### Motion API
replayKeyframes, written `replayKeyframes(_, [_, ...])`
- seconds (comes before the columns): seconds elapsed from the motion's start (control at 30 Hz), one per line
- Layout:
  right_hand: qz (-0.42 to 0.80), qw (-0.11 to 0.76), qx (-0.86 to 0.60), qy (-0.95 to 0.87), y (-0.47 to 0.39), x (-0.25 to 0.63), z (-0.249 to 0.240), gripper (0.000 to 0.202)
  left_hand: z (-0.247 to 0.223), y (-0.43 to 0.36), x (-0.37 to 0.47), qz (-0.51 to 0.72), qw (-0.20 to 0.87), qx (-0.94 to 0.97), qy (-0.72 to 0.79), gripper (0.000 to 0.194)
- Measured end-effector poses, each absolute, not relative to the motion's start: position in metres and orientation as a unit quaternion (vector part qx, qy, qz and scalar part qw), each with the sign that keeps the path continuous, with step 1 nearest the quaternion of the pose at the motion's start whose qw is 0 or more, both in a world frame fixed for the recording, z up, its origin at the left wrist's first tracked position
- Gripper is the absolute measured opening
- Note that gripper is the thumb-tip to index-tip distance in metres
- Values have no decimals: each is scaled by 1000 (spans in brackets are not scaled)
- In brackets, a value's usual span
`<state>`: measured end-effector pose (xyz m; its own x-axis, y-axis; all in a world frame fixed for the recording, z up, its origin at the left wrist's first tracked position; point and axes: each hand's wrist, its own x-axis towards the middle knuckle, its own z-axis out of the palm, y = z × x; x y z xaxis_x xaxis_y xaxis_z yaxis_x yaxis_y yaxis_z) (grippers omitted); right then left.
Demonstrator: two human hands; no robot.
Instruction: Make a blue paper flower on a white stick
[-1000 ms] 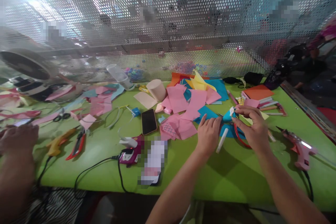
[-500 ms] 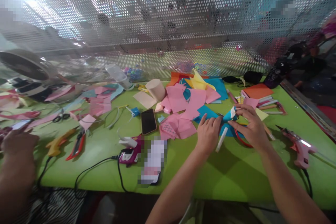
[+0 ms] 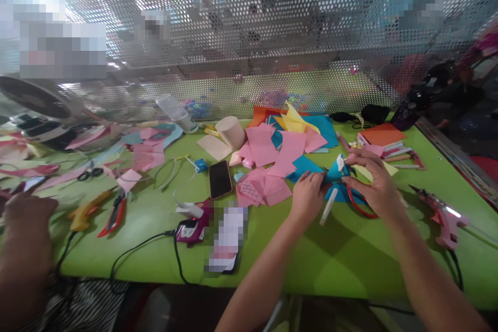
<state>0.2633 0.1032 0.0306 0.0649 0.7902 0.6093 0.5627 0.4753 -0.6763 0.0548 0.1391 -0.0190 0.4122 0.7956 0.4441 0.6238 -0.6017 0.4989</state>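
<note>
Nearest, a pixelated patch is covering most of a flat, dark-edged object [image 3: 232, 266] on the green table [image 3: 268, 249]. At the left edge, another person's hand [image 3: 29, 210] is running out of view; blur is obscuring what its fingers are touching. The left hand [image 3: 309, 194] is curling its fingers together over the left end of a blue piece [image 3: 333, 172], its thumb not showing clearly. The right hand [image 3: 374, 181] is bringing parted thumb and fingertips to the opposite end, beside a white tuft [image 3: 341, 163]; whether it is pinching there, I cannot tell. It is also partly hiding a red handle [image 3: 352, 198]. Compared with half a second ago, the blue piece is tipping higher and the tuft is sitting farther left. Behind, pink paper [image 3: 290, 150] is lying as before. Farther off, a perforated panel [image 3: 249, 57] is breaking up the shapes beyond.
</note>
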Motion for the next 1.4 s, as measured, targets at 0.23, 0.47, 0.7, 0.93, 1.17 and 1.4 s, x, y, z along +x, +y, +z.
replayKeyframes(0.23, [96, 539, -511, -663, 102, 268, 34, 21, -10, 140, 53, 322, 216, 807, 446, 15])
replayKeyframes(0.47, [154, 529, -500, -668, 99, 272, 37, 23, -7, 141, 47, 316, 391, 763, 407, 18])
replayKeyframes(0.7, [268, 563, -527, -578, 103, 280, 22, 24, -5, 145, 42, 301, 439, 752, 389, 16])
replayKeyframes(0.93, [332, 511, -541, -580, 103, 281, 22, 29, 7, 142, 38, 269, 342, 822, 367, 16])
replayKeyframes(1.17, [274, 481, -555, -621, 106, 286, 21, 31, 13, 144, 29, 245, 395, 820, 334, 17])
replayKeyframes(1.4, [161, 435, -611, -642, 103, 289, 21, 12, 12, 141, 26, 278, 483, 772, 305, 49])
